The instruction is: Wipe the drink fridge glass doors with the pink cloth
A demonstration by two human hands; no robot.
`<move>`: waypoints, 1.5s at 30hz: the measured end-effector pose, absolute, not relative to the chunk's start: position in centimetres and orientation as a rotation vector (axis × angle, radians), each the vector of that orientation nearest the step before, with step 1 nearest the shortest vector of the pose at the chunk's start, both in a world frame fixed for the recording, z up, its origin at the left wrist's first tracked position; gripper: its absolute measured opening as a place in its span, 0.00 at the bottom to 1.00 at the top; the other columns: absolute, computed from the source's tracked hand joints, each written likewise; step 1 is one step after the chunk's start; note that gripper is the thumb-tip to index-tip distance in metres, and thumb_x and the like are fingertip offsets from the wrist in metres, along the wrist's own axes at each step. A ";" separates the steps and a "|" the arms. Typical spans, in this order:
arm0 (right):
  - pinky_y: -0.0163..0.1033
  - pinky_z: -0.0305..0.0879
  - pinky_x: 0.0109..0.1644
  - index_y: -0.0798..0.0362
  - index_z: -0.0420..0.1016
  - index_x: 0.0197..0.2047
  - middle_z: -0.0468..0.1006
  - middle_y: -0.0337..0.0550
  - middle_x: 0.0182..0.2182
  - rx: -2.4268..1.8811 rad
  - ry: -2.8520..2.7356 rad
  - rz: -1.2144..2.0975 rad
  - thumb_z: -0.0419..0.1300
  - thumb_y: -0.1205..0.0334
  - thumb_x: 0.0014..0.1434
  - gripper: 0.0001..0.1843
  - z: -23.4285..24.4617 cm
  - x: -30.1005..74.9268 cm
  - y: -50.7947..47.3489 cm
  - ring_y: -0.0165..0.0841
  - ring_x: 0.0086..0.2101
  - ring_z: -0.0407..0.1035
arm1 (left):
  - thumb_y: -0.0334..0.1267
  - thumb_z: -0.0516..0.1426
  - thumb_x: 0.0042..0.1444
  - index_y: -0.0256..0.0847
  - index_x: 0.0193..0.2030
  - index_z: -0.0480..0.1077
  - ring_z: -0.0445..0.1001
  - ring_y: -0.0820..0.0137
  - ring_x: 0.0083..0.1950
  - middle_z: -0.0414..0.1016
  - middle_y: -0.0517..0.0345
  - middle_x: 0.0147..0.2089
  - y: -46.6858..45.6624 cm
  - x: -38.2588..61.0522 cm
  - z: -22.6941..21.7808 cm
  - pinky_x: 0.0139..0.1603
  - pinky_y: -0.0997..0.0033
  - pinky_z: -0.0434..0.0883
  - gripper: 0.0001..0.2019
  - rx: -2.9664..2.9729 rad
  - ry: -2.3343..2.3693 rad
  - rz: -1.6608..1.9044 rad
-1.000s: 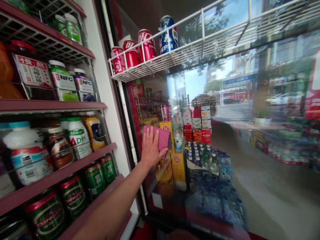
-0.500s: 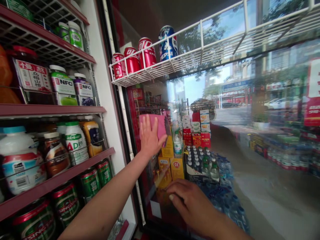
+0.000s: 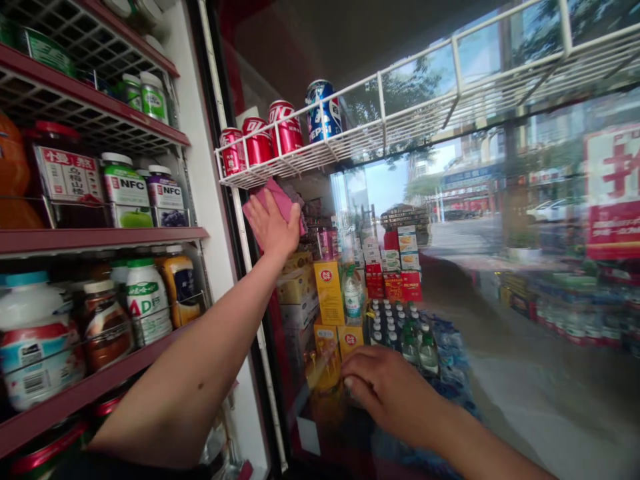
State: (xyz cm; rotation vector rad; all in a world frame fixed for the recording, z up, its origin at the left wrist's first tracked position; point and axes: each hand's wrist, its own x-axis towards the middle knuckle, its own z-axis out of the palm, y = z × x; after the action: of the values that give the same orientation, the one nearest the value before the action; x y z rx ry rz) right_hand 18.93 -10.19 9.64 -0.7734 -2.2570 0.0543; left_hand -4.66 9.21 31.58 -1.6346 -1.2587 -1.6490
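Observation:
My left hand (image 3: pixel 273 227) presses a pink cloth (image 3: pixel 281 200) flat against the inside of the open fridge's glass door (image 3: pixel 500 300), just under the white wire door rack (image 3: pixel 400 127). The fingers lie spread over the cloth. My right hand (image 3: pixel 387 390) rests lower on the same glass, its fingers bent and touching the pane with nothing in them. The rack holds red cola cans (image 3: pixel 257 140) and a blue Pepsi can (image 3: pixel 323 113).
To the left, fridge shelves (image 3: pixel 100 237) carry NFC juice bottles (image 3: pixel 125 190), yoghurt drinks (image 3: pixel 145 300) and green beer cans. Through the glass show stacked boxes, water bottles (image 3: pixel 410 333) and a street.
My left hand slid the pink cloth up and to the left on the glass, up to the wire rack. My right hand came into view and settled on the lower glass.

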 end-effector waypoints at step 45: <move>0.71 0.49 0.83 0.65 0.66 0.78 0.58 0.66 0.81 -1.052 -1.917 -1.254 0.61 0.59 0.74 0.35 22.6 28.0 -7.0 0.60 0.79 0.53 | 0.55 0.51 0.75 0.36 0.87 0.44 0.30 0.40 0.90 0.30 0.30 0.89 3.5 9.4 28.9 0.85 0.27 0.39 0.42 -1.722 -1.056 -1.457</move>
State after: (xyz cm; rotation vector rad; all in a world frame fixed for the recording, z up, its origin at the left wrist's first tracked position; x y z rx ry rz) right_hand 27.97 -6.97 22.59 -1.0522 -1.9169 -1.2537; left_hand 9.35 3.53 28.90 -1.7217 -1.0556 -1.4572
